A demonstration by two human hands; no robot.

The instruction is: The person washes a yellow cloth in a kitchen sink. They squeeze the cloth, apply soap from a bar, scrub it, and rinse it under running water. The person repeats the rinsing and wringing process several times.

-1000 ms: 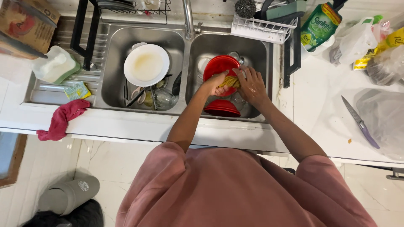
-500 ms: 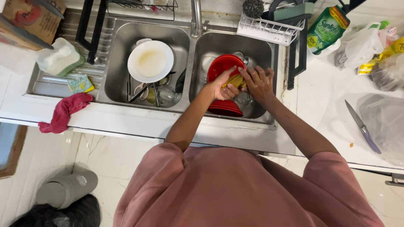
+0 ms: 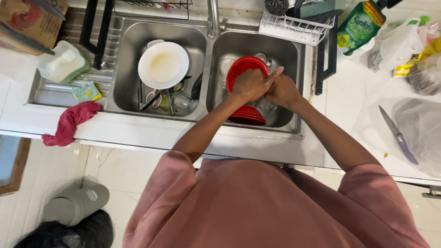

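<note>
Both my hands meet over the right sink basin (image 3: 294, 120). My left hand (image 3: 250, 85) lies curled on the lower right rim of a red bowl (image 3: 241, 69) that stands tilted in the basin. My right hand (image 3: 284, 90) presses against it from the right, fingers closed. The yellow sponge seen between the hands earlier is now hidden under them. A second red dish (image 3: 248, 115) lies just below my hands, and a clear glass (image 3: 265, 105) sits under my right hand.
The left basin holds a white plate (image 3: 163, 64), cutlery and a glass (image 3: 181, 103). A red cloth (image 3: 69, 121) hangs over the counter edge at the left. A green soap bottle (image 3: 360, 25) and a knife (image 3: 397, 134) are on the right counter. The faucet (image 3: 212, 18) stands between the basins.
My hands have closed together over the red bowl's rim, and the yellow sponge has gone out of sight between them. The view has shifted slightly.
</note>
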